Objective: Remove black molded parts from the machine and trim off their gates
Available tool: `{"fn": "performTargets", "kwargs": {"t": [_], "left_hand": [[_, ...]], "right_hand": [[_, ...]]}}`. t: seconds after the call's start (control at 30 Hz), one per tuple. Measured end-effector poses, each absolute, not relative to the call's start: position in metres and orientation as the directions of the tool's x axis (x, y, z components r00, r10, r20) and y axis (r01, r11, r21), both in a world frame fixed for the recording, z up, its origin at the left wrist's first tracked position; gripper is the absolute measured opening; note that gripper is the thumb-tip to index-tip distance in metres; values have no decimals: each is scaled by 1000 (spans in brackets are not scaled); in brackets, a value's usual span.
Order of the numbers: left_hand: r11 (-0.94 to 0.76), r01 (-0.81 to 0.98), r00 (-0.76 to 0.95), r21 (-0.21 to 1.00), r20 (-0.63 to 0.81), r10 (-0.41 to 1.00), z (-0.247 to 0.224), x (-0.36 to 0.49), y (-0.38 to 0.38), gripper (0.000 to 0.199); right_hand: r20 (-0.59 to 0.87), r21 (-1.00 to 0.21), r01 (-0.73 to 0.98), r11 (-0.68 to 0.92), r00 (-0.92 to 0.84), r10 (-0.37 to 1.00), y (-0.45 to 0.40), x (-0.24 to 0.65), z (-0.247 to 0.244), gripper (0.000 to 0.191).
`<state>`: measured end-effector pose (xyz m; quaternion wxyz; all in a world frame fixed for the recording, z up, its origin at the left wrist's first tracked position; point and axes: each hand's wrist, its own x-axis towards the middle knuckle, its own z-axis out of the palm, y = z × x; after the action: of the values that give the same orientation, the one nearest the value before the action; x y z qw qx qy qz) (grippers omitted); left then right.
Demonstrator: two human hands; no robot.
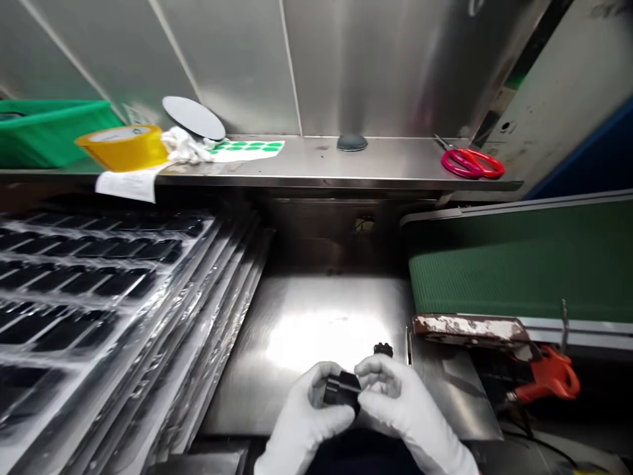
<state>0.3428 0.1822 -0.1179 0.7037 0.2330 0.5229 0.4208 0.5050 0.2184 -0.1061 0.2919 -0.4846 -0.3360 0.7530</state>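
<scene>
Small black part (pixel 342 389) held low and central above the steel bench (pixel 297 330), pinched between both white-gloved hands. Left hand (pixel 309 415) curled around the part's near and left side, thumb and fingers closed on it; right hand (pixel 395 396) closed on its right and upper edge, fingertips bent inward over the top. Exact form of the part not discernible, being largely covered by the gloves. Second small dark piece (pixel 382 349) lying on the bench just beyond the right hand, apart from it. Step judged as handling or inspection of a single part between the fingers, midway rather than at pick-up or set-down, since neither hand was resting on the bench. Next move judged to call for a steady two-handed grip and a controlled turn or release of the part, with care against slipping in the smooth gloves. Stack of clear moulded trays (pixel 113 303) with dark pieces in their pockets to the left, tilted toward the bench. Green conveyor belt (pixel 519 264) to the right, with an orange-handled tool (pixel 548 377) near its nearer end. On the rear shelf (pixel 346 168): green bin (pixel 44 132), yellow tape roll (pixel 123 146), crumpled white cloth (pixel 185 146), sheet of green round stickers (pixel 247 148), small grey dome (pixel 352 142) and red-handled scissors (pixel 472 163).
</scene>
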Motion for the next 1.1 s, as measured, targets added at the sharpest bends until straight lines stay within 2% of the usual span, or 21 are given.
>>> {"fn": "performTargets", "kwargs": {"t": [0.07, 0.17, 0.2, 0.27, 0.33, 0.4, 0.5, 0.6, 0.7, 0.83, 0.97, 1.1], "left_hand": [[450, -314, -26, 836, -482, 876, -105, 350, 178, 35], [181, -188, -197, 965, -217, 956, -93, 359, 174, 22], [157, -174, -221, 972, -194, 956, -90, 361, 174, 22], [257, -249, -233, 934, -316, 920, -86, 366, 174, 41], [411, -374, -161, 831, -495, 854, -82, 368, 175, 67], [465, -438, -78, 769, -548, 833, -77, 369, 176, 80], [488, -452, 68, 747, -516, 854, -72, 366, 176, 77], [500, -458, 104, 735, -514, 851, -70, 361, 180, 74], [510, -417, 101, 752, -519, 849, -66, 359, 188, 64], [483, -298, 63, 824, -488, 871, -56, 361, 199, 42], [514, -224, 104, 828, -504, 858, -50, 359, 206, 36], [517, -213, 150, 829, -495, 856, -52, 354, 206, 34]], "right_hand": [[-551, -779, -96, -620, -369, 749, 218, 504, -93, 34], [-517, -832, -29, -554, -320, 794, 217, 506, -81, 37], [-480, -859, -23, -511, -310, 821, 216, 508, -80, 36], [-383, -911, -40, -411, -295, 876, 211, 512, -82, 35], [-321, -937, -51, -345, -261, 910, 205, 517, -88, 39], [-305, -945, -61, -322, -192, 933, 197, 520, -96, 43], [-264, -959, -79, -271, -85, 961, 187, 519, -102, 44], [-109, -994, -16, -110, -48, 993, 185, 518, -100, 39], [62, -996, 65, 68, -87, 994, 189, 519, -96, 39], [196, -968, 124, 217, -167, 966, 193, 525, -101, 55], [147, -984, 65, 164, -208, 967, 193, 526, -107, 64], [-34, -994, -96, -49, -157, 987, 192, 518, -104, 57]]}}
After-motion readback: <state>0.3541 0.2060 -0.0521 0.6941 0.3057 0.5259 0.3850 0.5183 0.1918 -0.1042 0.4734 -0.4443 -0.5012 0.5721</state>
